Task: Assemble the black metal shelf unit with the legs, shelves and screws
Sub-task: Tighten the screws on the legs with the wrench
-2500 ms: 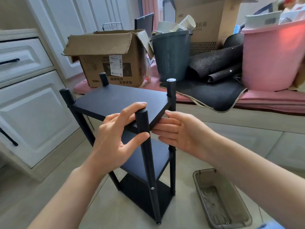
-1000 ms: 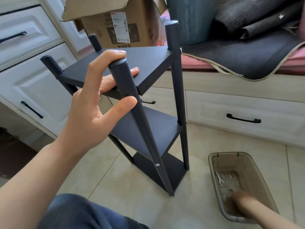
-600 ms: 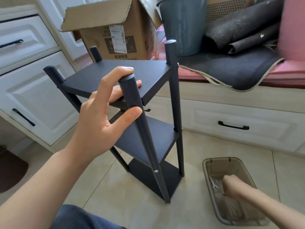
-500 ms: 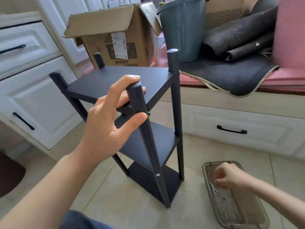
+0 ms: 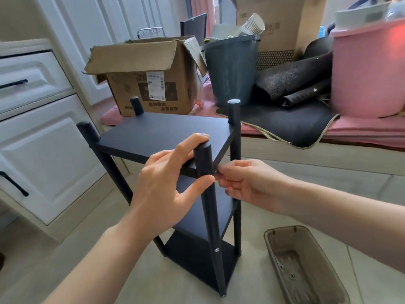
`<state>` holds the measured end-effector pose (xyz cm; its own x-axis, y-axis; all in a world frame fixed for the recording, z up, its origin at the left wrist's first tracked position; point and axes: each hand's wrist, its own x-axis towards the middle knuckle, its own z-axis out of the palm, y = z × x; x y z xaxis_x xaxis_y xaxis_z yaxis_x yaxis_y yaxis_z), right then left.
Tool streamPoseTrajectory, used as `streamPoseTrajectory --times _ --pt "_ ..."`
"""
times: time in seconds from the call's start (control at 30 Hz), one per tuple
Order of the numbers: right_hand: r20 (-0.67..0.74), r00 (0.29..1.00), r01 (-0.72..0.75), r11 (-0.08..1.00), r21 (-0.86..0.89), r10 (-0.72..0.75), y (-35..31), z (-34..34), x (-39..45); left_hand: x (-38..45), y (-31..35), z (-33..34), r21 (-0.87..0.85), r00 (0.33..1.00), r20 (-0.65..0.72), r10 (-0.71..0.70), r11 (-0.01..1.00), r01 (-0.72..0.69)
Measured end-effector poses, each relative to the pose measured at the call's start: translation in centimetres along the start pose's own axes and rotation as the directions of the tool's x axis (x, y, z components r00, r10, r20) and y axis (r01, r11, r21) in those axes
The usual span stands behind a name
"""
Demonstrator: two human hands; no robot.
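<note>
The black metal shelf unit [image 5: 166,132] stands upright on the tiled floor with three shelves and its legs in place. My left hand [image 5: 166,187] grips the top of the near leg [image 5: 203,163], index finger over its cap and thumb against its side. My right hand [image 5: 243,183] pinches a small screw [image 5: 217,172] against that leg at the level of the top shelf; the screw is mostly hidden by my fingertips. A silver screw head [image 5: 216,250] shows lower on the same leg.
A brownish clear plastic tray [image 5: 271,238] with small hardware sits on the floor at lower right. White cabinets [image 5: 43,154] stand to the left. Behind, a bench carries a cardboard box [image 5: 144,84], a grey bin [image 5: 230,69], black mats and a pink tub [image 5: 368,69].
My right hand left the tray, where it was picking among the hardware, and came up to the near leg at the top shelf. My left hand kept its grip on the leg.
</note>
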<state>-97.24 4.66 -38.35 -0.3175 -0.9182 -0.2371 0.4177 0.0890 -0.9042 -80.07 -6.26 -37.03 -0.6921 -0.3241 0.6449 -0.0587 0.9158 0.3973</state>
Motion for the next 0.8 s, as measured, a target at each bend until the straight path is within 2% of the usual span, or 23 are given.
streamPoseTrajectory --times 0.3,0.57,0.8 --pt "0.093 0.986 0.119 0.968 0.222 -0.142 4.2 4.0 1.3 -0.9 -1.9 -3.1 -0.110 0.996 0.084 0.005 0.994 0.004" --pt "0.116 0.971 0.169 0.944 0.283 -0.209 6.7 6.9 3.1 -1.3 -2.6 -4.8 -0.149 0.986 0.164 0.039 0.989 -0.014" --pt "0.224 0.927 0.194 0.897 0.398 -0.300 6.4 6.6 5.7 -0.6 -2.4 -4.6 -0.150 0.980 0.184 0.082 0.987 -0.054"
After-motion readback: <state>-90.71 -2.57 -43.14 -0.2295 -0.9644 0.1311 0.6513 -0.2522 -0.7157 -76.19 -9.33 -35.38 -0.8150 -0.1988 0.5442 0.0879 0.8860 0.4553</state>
